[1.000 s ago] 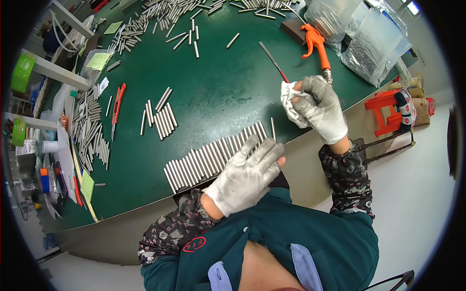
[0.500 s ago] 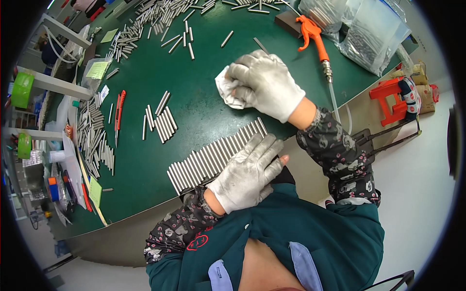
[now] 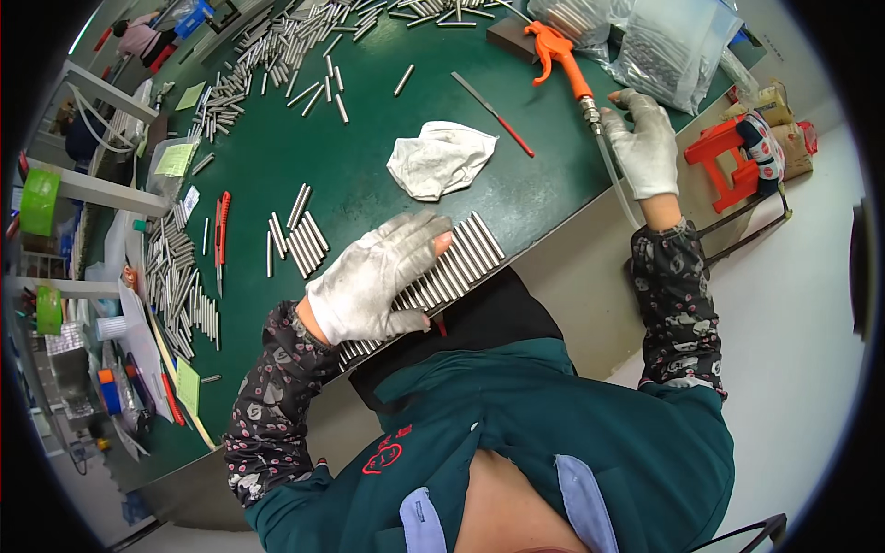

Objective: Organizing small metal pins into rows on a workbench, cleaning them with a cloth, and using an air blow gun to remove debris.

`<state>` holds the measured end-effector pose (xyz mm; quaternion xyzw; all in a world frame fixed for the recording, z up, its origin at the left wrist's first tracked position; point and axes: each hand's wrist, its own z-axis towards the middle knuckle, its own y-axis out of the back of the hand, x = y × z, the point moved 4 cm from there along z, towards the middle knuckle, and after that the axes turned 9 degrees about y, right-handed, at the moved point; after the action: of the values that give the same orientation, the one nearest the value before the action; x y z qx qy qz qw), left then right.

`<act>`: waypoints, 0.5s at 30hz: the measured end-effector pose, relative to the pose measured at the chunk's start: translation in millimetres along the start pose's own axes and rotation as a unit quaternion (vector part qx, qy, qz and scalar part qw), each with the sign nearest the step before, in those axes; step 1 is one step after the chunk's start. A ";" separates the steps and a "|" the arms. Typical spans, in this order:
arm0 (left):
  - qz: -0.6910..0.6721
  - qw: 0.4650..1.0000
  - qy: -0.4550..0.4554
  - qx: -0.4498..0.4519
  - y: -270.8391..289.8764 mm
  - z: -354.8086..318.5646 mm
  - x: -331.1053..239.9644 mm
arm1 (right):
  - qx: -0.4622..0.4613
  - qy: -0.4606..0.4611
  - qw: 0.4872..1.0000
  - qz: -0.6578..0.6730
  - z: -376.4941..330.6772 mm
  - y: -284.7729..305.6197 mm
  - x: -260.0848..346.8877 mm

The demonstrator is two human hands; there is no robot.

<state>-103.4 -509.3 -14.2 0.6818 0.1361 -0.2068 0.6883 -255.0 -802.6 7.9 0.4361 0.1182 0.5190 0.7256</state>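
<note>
Left hand: the gloved left hand (image 3: pixel 373 276) lies flat, fingers spread, on the row of metal rods (image 3: pixel 433 281); its grip is open and presses down, it closes on nothing.
Row of metal rods: the rods lie side by side, touching, at the very near edge of the green surface (image 3: pixel 369 175), slanting up toward the right; the right end of the row is bare.
Near edge: the row sits just at the rim, with the person's dark apron directly below it.
Open room: between the row and the white cloth (image 3: pixel 438 158) there is a free strip of green; left of the hand lies a small group of rods (image 3: pixel 297 235), near but apart.
Right hand: the gloved right hand (image 3: pixel 643 138) is at the right edge of the surface, fingers loosely curled beside the clear hose (image 3: pixel 616 180) of the orange air gun (image 3: pixel 556 53); I cannot tell if the grip has hold of it.
Middle: a thin red-handled file (image 3: pixel 493 113) lies just right of the cloth.
Far side: many loose rods (image 3: pixel 277 46) are scattered there, with clear bags (image 3: pixel 664 46) at far right.
Left edge: an orange cutter (image 3: pixel 221 230) and a pile of rods (image 3: pixel 175 286).
</note>
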 end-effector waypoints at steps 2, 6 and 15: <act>-0.028 0.999 0.003 -0.028 7.2 -11.3 -0.6 | 0.008 -0.042 0.999 -0.028 -0.2 -6.7 -18.9; -0.050 0.997 0.046 -0.046 6.2 -39.6 12.9 | 0.111 -0.124 0.986 -0.008 8.1 -26.2 -35.0; 0.019 1.000 0.006 -0.021 -12.6 -5.5 1.3 | 0.154 -0.179 0.969 0.068 29.9 -66.4 -39.9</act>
<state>-107.7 -503.8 -26.1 0.6707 0.1315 -0.1862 0.7058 -210.5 -857.3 -35.8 0.6352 0.0352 0.4563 0.6222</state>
